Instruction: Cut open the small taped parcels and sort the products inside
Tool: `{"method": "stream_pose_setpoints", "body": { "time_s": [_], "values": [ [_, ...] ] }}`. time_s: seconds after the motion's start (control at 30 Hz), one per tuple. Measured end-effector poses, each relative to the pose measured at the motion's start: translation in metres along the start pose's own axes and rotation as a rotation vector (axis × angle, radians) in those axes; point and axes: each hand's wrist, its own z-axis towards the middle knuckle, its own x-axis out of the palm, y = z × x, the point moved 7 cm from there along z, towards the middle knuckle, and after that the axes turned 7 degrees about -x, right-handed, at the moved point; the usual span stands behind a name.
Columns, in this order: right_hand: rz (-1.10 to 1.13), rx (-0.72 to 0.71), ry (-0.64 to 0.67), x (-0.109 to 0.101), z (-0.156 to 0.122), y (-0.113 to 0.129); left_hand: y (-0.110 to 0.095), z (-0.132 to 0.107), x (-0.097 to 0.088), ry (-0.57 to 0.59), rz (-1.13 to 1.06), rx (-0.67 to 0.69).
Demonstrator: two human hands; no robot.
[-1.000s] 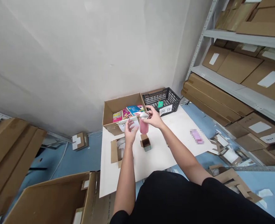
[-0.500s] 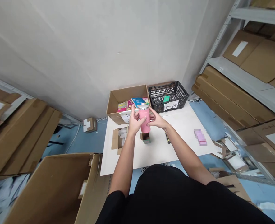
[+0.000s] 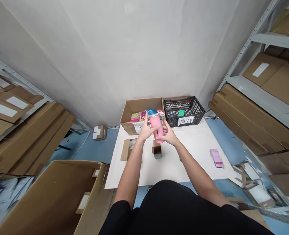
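Note:
A pink tumbler (image 3: 156,124) with a pink strap at its lid is held up over the white table (image 3: 168,169), slightly tilted. My left hand (image 3: 146,131) wraps its left side, and my right hand (image 3: 169,134) grips the lower right side. A small dark mark shows on the cup's body between the hands. Just below the cup, a small open box (image 3: 157,152) with green on its outside stands on the table. Left of it lies an open cardboard box (image 3: 125,150) with white packing inside, partly hidden by my left forearm.
Behind the hands, a carton (image 3: 128,128) holds several colourful booklets, beside a black plastic crate (image 3: 171,122) with a green card inside. A pixelated purple item (image 3: 217,158) lies at the table's right. A large open carton (image 3: 53,192) stands left; shelves with boxes flank both sides.
The tumbler has been turned and tilted in my hands, so its strap and a dark mark now show. My right hand has shifted lower on it. The camera view has moved too.

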Motion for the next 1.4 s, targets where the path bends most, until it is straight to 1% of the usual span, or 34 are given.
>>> {"method": "stream_pose_setpoints", "body": {
  "time_s": [0.03, 0.1, 0.17, 0.2, 0.23, 0.27, 0.33, 0.37, 0.4, 0.43, 0.5, 0.53, 0.6, 0.67, 0.7, 0.77, 0.8, 0.87, 0.9, 0.97, 1.03, 1.1, 1.2, 1.27, 1.33, 1.4],
  "values": [
    [-0.016, -0.016, -0.012, 0.0, 0.001, 0.004, 0.0, 0.002, -0.003, -0.025, 0.003, -0.005],
    [0.012, -0.035, 0.042, 0.006, 0.003, 0.011, -0.002, 0.005, -0.008, -0.051, -0.024, -0.014],
    [0.086, -0.028, 0.13, 0.013, 0.004, 0.015, -0.004, 0.008, -0.007, -0.018, -0.072, -0.008],
    [0.112, -0.019, 0.145, 0.015, 0.005, 0.016, -0.006, 0.008, -0.006, 0.008, -0.087, 0.0],
    [0.122, -0.012, 0.127, 0.015, 0.006, 0.017, -0.008, 0.009, -0.005, 0.029, -0.09, 0.006],
    [0.11, -0.013, 0.077, 0.013, 0.007, 0.017, -0.009, 0.009, -0.004, 0.037, -0.083, 0.008],
    [0.055, -0.032, -0.04, 0.007, 0.009, 0.019, -0.01, 0.011, -0.005, 0.007, -0.055, -0.009],
    [0.037, -0.045, -0.069, 0.006, 0.01, 0.02, -0.01, 0.012, -0.007, -0.015, -0.048, -0.025],
    [0.038, -0.054, -0.064, 0.007, 0.011, 0.021, -0.009, 0.013, -0.007, -0.028, -0.055, -0.041],
    [0.06, -0.056, -0.031, 0.009, 0.012, 0.022, -0.009, 0.015, -0.008, -0.027, -0.077, -0.05],
    [0.13, -0.041, 0.052, 0.015, 0.014, 0.02, -0.01, 0.017, -0.006, 0.011, -0.146, -0.039],
    [0.152, -0.028, 0.065, 0.015, 0.015, 0.018, -0.011, 0.018, -0.004, 0.037, -0.174, -0.023],
    [0.126, -0.014, 0.005, 0.01, 0.017, 0.013, -0.01, 0.021, -0.001, 0.059, -0.191, -0.014],
    [0.056, -0.026, -0.085, 0.005, 0.018, 0.009, -0.007, 0.023, -0.002, 0.015, -0.179, -0.042],
    [0.038, -0.04, -0.101, 0.004, 0.018, 0.008, -0.005, 0.024, -0.003, -0.022, -0.18, -0.057],
    [0.06, -0.063, -0.049, 0.009, 0.018, 0.008, -0.004, 0.026, -0.005, -0.08, -0.213, -0.06],
    [0.085, -0.067, -0.005, 0.013, 0.018, 0.008, -0.004, 0.027, -0.005, -0.078, -0.239, -0.05],
    [0.102, -0.064, 0.04, 0.017, 0.017, 0.008, -0.005, 0.028, -0.001, -0.018, -0.283, -0.037],
    [0.08, -0.062, 0.021, 0.015, 0.017, 0.008, -0.005, 0.029, 0.001, 0.017, -0.291, -0.038],
    [-0.008, -0.071, -0.073, 0.009, 0.017, 0.009, -0.004, 0.029, 0.001, 0.036, -0.279, -0.052],
    [-0.078, -0.09, -0.145, 0.004, 0.017, 0.009, -0.002, 0.029, -0.002, -0.014, -0.256, -0.076],
    [-0.067, -0.094, -0.131, 0.005, 0.017, 0.007, -0.001, 0.028, -0.003, -0.042, -0.25, -0.096],
    [-0.005, -0.06, -0.06, 0.009, 0.017, 0.002, -0.004, 0.025, 0.002, 0.023, -0.243, -0.08],
    [-0.055, -0.052, -0.083, 0.006, 0.016, 0.002, -0.008, 0.023, 0.002, 0.039, -0.185, -0.047],
    [-0.133, -0.068, -0.105, 0.004, 0.015, 0.005, -0.01, 0.022, 0.0, 0.019, -0.11, -0.025],
    [-0.148, -0.085, -0.062, 0.007, 0.013, 0.006, -0.009, 0.021, -0.003, 0.018, -0.073, -0.02]
  ]
}}
